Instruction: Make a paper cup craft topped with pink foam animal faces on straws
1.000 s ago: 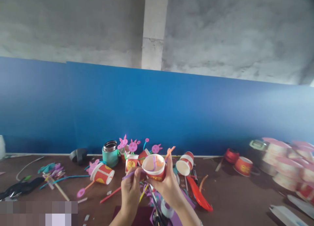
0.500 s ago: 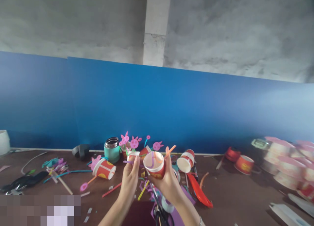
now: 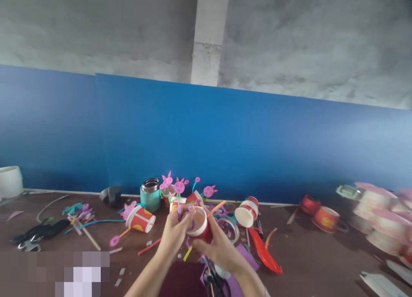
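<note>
My right hand (image 3: 219, 247) is wrapped round a red and white paper cup (image 3: 203, 231), its mouth tipped toward me. An orange straw (image 3: 217, 208) sticks out on the cup's right side. At the left rim, my left hand (image 3: 176, 230) is closed with its fingertips on a purple straw (image 3: 179, 208); part of it is hidden by the fingers. Just behind the hands stands another red and white cup (image 3: 175, 201). Black-handled scissors (image 3: 215, 282) lie below my right hand, on purple paper (image 3: 246, 256).
Cups with pink paper animal faces (image 3: 179, 186) stand at the back beside a teal thermos (image 3: 150, 198). A decorated cup (image 3: 140, 219) lies on its side at left. To the right are a red balloon-like piece (image 3: 265, 254), a tape roll (image 3: 236, 232) and stacked cups (image 3: 375, 207).
My left hand has moved right, to the rim of the held cup, and its fingers are now on the purple straw. The cup has come slightly lower. The view has shifted a little.
</note>
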{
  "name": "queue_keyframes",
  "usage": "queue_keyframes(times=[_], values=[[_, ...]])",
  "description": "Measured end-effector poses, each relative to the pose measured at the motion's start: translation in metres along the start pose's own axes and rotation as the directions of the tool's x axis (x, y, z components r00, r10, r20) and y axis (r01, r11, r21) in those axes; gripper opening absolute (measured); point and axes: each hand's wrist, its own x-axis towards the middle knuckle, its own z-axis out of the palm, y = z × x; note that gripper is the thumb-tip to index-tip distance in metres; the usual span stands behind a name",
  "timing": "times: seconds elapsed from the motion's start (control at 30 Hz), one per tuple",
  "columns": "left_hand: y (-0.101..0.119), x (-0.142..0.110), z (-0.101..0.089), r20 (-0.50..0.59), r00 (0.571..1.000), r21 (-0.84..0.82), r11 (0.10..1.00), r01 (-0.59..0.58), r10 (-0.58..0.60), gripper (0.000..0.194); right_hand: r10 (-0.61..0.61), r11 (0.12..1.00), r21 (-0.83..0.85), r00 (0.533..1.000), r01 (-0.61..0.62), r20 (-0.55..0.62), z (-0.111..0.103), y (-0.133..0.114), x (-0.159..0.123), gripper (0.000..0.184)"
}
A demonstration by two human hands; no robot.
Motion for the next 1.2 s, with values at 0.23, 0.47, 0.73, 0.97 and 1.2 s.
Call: queue_keyframes(times=[0.23,0.47,0.73,0.97,1.2], values=[[0.004,-0.001,-0.002,0.005,0.995,0.115,0.988,-0.104,0.105,0.033,0.041,0.992,-0.102,0.966,-0.069,-0.256,-0.007,-0.018,0.001,0.05],[0.007,-0.007,0.001,-0.021,0.99,0.093,0.986,-0.135,0.137,0.029,-0.08,0.924,-0.383,0.981,0.005,-0.179,-0.006,-0.016,0.008,0.03],[0.017,-0.01,0.004,0.033,0.993,0.13,0.985,-0.117,0.113,0.031,-0.008,0.984,-0.175,0.96,-0.042,-0.279,-0.005,-0.025,0.004,0.04],[0.007,-0.005,-0.001,0.105,0.981,0.281,0.942,-0.184,0.161,0.026,-0.1,0.759,-0.65,0.994,0.041,-0.054,-0.005,-0.025,-0.004,0.032],[0.004,-0.001,-0.005,0.182,0.983,0.231,0.972,-0.049,0.007,0.027,0.065,0.898,-0.418,0.981,-0.137,-0.182,-0.013,-0.027,-0.004,0.03]])
